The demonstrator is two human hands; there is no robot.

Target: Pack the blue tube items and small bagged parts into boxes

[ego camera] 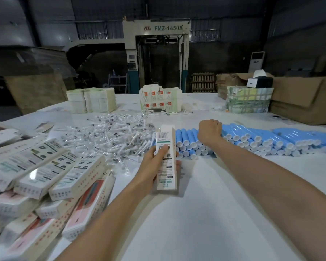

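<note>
L hand grips box, open end up. R hand, just right of it, curls onto blue tubes; grip unclear. Lift one only, keep box steady. Bagged parts beyond L hand.

Your left hand holds a narrow white box upright over the table, with its top flap open. Your right hand rests on the stack of blue tubes, fingers curled down; the grip itself is hidden. Behind the box lies a heap of bagged parts. Closed boxes are piled at the left.
</note>
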